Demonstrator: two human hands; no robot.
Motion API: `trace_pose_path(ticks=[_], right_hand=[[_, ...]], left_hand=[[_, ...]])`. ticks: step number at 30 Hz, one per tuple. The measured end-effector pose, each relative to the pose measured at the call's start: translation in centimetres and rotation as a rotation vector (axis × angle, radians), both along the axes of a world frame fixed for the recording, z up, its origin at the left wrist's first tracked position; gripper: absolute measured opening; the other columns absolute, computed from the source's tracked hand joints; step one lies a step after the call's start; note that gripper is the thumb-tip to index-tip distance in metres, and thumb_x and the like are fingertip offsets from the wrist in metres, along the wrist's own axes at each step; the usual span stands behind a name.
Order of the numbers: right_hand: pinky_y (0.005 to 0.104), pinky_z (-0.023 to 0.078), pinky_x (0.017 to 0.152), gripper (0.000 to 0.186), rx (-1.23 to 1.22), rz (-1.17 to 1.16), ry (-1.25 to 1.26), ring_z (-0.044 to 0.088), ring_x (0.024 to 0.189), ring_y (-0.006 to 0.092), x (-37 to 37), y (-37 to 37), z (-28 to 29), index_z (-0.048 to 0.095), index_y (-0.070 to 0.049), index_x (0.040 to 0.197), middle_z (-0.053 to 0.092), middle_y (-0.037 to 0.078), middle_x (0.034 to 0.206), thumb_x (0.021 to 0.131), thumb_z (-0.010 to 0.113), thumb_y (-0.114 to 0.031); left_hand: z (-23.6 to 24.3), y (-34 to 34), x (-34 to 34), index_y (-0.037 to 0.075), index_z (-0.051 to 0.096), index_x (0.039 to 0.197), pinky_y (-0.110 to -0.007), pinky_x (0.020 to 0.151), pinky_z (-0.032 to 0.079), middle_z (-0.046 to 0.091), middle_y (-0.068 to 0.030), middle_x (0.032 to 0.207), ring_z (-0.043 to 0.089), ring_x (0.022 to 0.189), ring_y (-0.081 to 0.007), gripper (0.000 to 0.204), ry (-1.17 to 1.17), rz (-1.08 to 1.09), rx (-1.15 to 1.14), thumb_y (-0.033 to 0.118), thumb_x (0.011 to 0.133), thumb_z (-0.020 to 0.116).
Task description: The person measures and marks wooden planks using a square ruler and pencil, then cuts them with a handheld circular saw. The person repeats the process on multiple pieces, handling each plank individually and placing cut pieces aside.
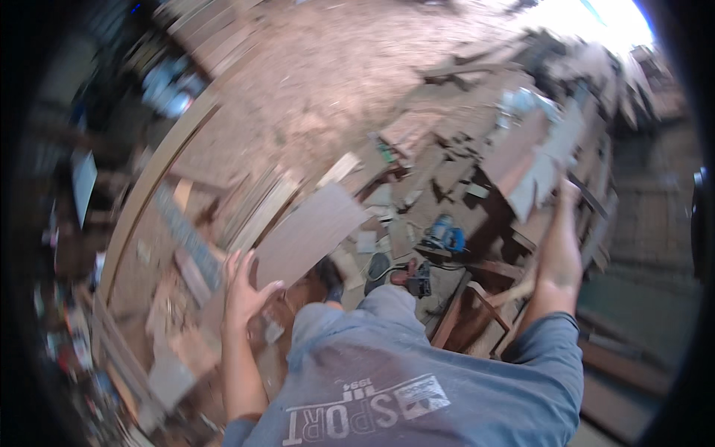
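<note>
My left hand is open, with its thumb held apart from the fingers. It is at the near left end of a flat brown wooden board; I cannot tell whether it touches the board. My right arm stretches forward to the right. My right hand is beside a long pale board and a dark narrow strip. Motion blur smears its fingers, so any grip on either piece is unclear.
A blue power tool and a dark red tool lie near my feet among wood offcuts. A wooden frame stands close on the right. Scrap wood is heaped at the far right; a long curved-looking beam runs along the left.
</note>
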State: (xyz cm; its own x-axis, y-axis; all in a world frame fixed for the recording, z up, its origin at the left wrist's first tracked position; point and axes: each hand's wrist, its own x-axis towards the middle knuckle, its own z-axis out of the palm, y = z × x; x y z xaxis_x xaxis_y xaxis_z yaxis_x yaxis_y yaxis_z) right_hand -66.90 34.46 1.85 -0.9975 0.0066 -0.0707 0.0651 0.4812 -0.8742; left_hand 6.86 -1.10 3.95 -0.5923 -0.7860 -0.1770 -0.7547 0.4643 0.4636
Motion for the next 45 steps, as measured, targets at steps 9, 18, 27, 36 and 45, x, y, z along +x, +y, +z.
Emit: trace_pose_path(ticks=[9,18,27,36,45], right_hand=[[0.0360,0.054,0.084,0.043,-0.374,0.185,0.103,0.065,0.101,0.0183,15.4,-12.3,-2.9,0.073,-0.004,0.120,0.071,0.004,0.105,0.112,0.064,-0.046],[0.0263,0.049,0.067,0.025,-0.274,0.841,-0.391,0.059,0.078,0.0063,38.2,-17.9,1.0,0.076,-0.004,0.124,0.071,-0.001,0.098,0.112,0.065,-0.022],[0.0415,0.057,0.094,0.049,-0.266,1.134,-0.025,0.069,0.110,0.0319,50.6,-17.2,2.1,0.060,0.002,0.144,0.067,0.021,0.125,0.098,0.076,-0.007],[0.0410,0.058,0.080,0.031,-0.367,1.104,0.382,0.073,0.089,0.0305,48.1,-17.7,3.5,0.069,0.002,0.129,0.076,0.019,0.103,0.110,0.061,-0.021],[0.0451,0.060,0.103,0.074,-0.507,0.754,-0.167,0.071,0.112,0.0275,44.8,-24.2,-2.0,0.068,0.003,0.135,0.060,0.019,0.138,0.119,0.031,-0.059]], left_hand=[[-3.2,2.4,3.7,0.022,0.036,0.172,-0.069,0.135,0.011,0.021,-0.0235,0.179,0.017,0.166,-0.0464,0.138,-0.197,0.078,0.041,0.059,0.057,0.103],[-4.0,1.8,2.0,0.023,0.037,0.171,-0.068,0.135,0.011,0.021,-0.0217,0.179,0.014,0.167,-0.0478,0.132,-0.146,-0.061,0.000,0.058,0.061,0.102],[-3.5,7.0,-7.3,0.009,0.052,0.156,-0.055,0.113,0.050,0.061,-0.0190,0.148,0.062,0.134,-0.0393,0.068,0.643,-0.347,0.080,0.019,0.094,0.080],[-4.7,-4.2,-8.5,-0.004,0.071,0.129,-0.043,0.089,0.058,0.074,-0.0192,0.113,0.074,0.101,-0.0326,0.030,0.599,0.157,0.423,0.016,0.108,0.067],[-10.0,-8.3,-12.1,0.007,0.077,0.132,-0.049,0.083,0.057,0.072,-0.0203,0.100,0.071,0.092,-0.0426,0.029,0.374,0.014,0.209,0.013,0.106,0.067]])
